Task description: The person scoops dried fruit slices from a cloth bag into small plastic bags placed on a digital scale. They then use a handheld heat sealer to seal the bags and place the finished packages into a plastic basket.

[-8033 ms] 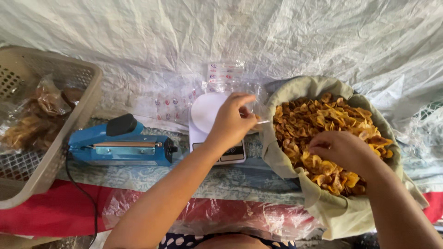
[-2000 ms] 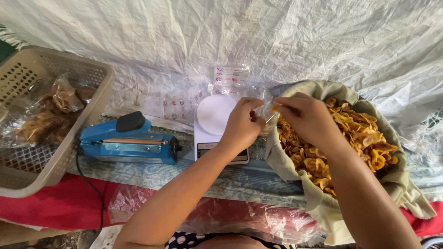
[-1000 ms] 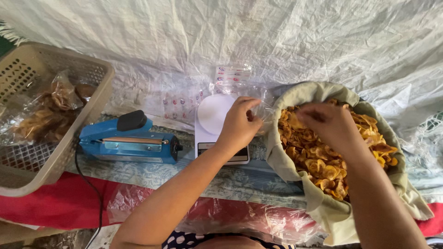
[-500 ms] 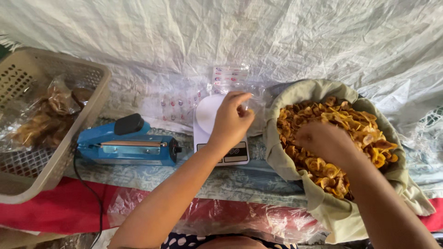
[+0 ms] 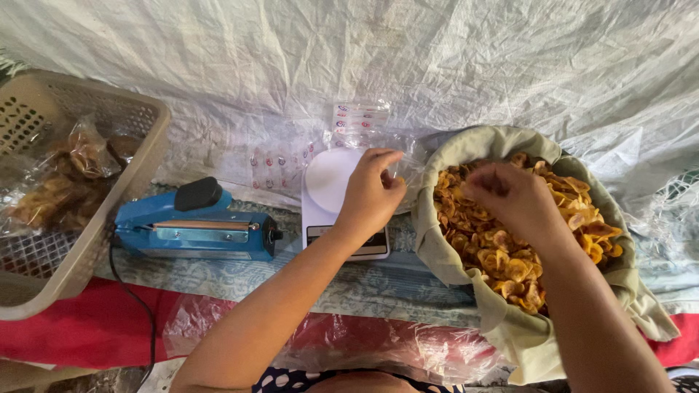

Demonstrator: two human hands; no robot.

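My left hand (image 5: 371,195) hovers over the white kitchen scale (image 5: 331,196) and pinches the rim of a clear plastic bag (image 5: 409,169) between the scale and the basin. A cloth-lined basin (image 5: 451,255) at the right is heaped with golden fried chips (image 5: 510,255). Above the chips, my right hand (image 5: 510,196) is closed, fingers curled down; what it holds is hidden.
A blue heat sealer (image 5: 193,229) with a black knob and cord lies left of the scale. A beige plastic basket (image 5: 138,160) at far left holds filled chip bags (image 5: 62,189). Empty printed bags (image 5: 280,164) lie behind the scale. Crumpled clear plastic (image 5: 342,342) covers the red front edge.
My right hand has lifted from deep in the chip pile toward the bag's mouth. The left hand has stayed at the scale holding the bag.
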